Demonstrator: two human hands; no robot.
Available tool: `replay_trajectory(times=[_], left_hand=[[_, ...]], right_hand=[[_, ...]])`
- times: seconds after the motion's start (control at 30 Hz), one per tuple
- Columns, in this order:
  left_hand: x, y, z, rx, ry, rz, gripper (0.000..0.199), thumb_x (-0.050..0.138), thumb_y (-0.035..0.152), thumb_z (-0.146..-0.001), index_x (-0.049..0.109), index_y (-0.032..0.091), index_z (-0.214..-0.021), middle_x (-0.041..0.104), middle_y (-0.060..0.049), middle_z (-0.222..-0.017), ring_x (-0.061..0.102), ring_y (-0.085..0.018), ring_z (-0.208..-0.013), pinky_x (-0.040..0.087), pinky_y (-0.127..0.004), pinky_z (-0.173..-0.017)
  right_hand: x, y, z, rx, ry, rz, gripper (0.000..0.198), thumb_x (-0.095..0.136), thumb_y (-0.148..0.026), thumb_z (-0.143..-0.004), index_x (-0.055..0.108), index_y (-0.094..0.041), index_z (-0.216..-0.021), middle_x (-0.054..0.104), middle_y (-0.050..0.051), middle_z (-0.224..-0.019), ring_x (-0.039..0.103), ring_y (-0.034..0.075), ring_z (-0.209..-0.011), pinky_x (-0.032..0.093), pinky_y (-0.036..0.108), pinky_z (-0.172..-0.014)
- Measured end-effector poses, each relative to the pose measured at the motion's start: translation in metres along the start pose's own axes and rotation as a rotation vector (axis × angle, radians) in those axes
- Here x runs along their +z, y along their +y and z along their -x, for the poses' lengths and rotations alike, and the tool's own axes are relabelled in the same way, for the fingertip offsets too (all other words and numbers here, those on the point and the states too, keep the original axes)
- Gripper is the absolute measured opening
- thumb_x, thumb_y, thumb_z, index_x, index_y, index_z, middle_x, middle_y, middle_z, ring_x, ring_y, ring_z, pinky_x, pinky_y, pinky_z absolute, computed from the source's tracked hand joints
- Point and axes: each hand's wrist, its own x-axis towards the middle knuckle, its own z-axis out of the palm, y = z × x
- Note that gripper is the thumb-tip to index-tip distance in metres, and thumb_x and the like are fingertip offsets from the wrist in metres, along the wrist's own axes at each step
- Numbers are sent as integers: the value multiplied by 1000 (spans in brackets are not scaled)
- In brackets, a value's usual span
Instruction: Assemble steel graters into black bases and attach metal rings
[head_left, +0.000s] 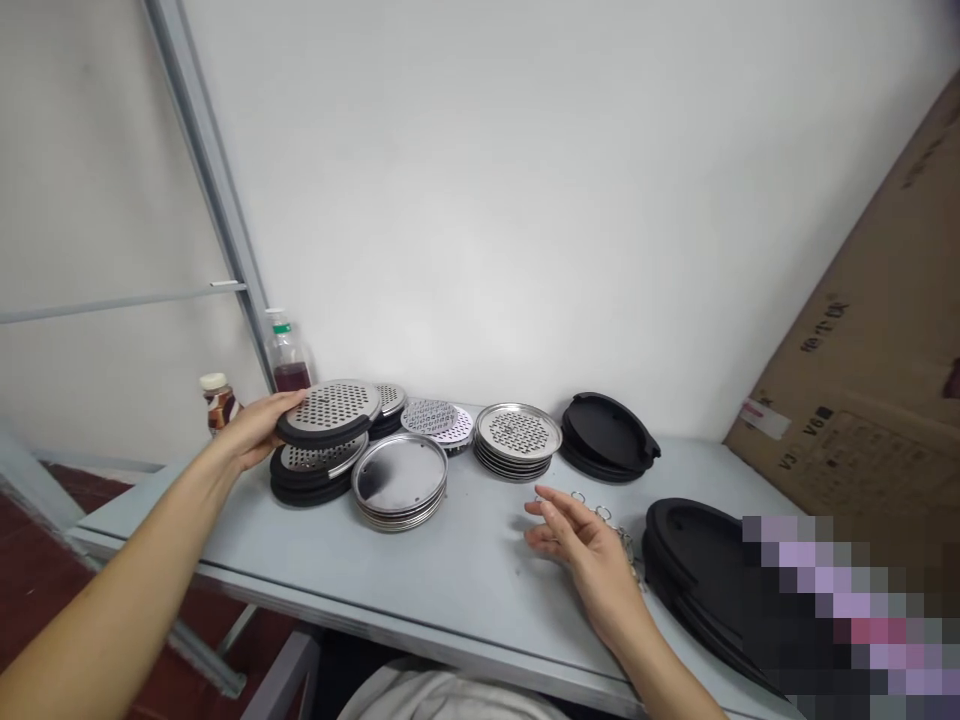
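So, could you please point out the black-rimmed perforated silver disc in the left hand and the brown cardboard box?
Black-rimmed perforated silver disc [337,405]: head view, on its holed top face.
Brown cardboard box [862,370]: head view, on its printed side.

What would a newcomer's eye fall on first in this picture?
Probably the perforated disc in a black rim, held by the left hand over a stack of similar pieces on the left of the table. Next, perhaps, the shiny metal plates piled just right of that stack, and the large cardboard box at the far right.
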Motion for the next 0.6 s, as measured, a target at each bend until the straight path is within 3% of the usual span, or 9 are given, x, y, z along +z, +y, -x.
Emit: replay_trajectory(times=[0.3, 0.6], left_hand=[[-12, -9, -17, -103, -10, -194, 12, 61, 13, -93, 67, 3, -96, 73, 1, -64, 68, -11, -60, 52, -13, -55], [-35, -12, -13, -1, 58, -391, 17, 74, 20, -84, 72, 6, -94, 77, 2, -75, 69, -11, -69, 49, -11, -57]], right_hand=[[-4, 13, -3, -42, -83, 129, 48, 69, -52, -81, 66, -18, -115, 74, 9, -90, 67, 20, -72, 54, 37, -72], [-5, 15, -2, -71, -118, 224, 45, 65, -51, -85, 66, -17, -115, 73, 8, -84, 66, 21, -73, 52, 38, -74]])
